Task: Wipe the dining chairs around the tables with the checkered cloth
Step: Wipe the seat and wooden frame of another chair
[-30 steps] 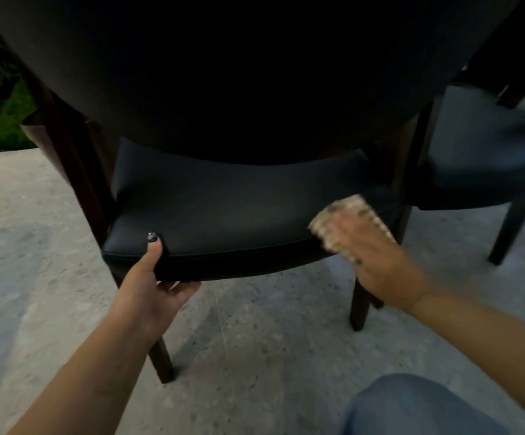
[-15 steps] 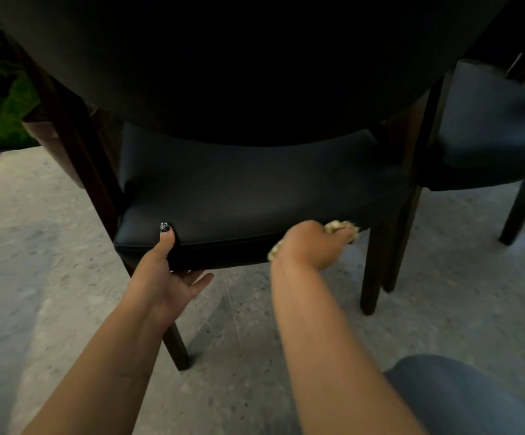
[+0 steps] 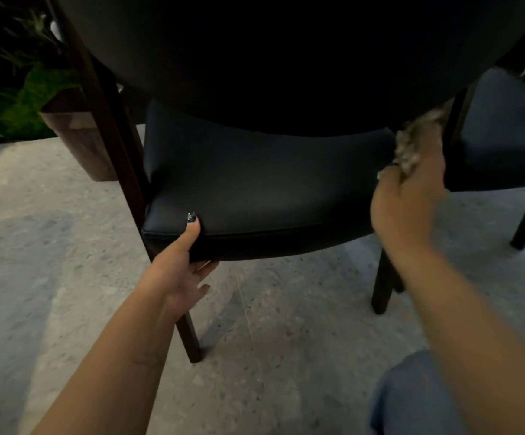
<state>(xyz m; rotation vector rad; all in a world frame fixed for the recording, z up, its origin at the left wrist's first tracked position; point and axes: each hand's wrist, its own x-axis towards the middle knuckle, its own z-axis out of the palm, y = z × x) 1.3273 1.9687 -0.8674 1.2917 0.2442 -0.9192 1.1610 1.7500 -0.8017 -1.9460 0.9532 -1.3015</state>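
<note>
In the head view, the left hand [image 3: 179, 271] grips the near edge of the dark padded dining chair [image 3: 264, 186], while the right hand [image 3: 407, 205] holds the bunched checkered cloth [image 3: 411, 142] at its right rear corner; this chair seems mid-wipe, and the neighbouring dark chair [image 3: 506, 130] on the right probably remains.

A dark padded dining chair [image 3: 254, 180] with dark wooden legs is seen standing on the floor. The crumpled checkered cloth [image 3: 411, 142] is held against its right rear edge.
</note>
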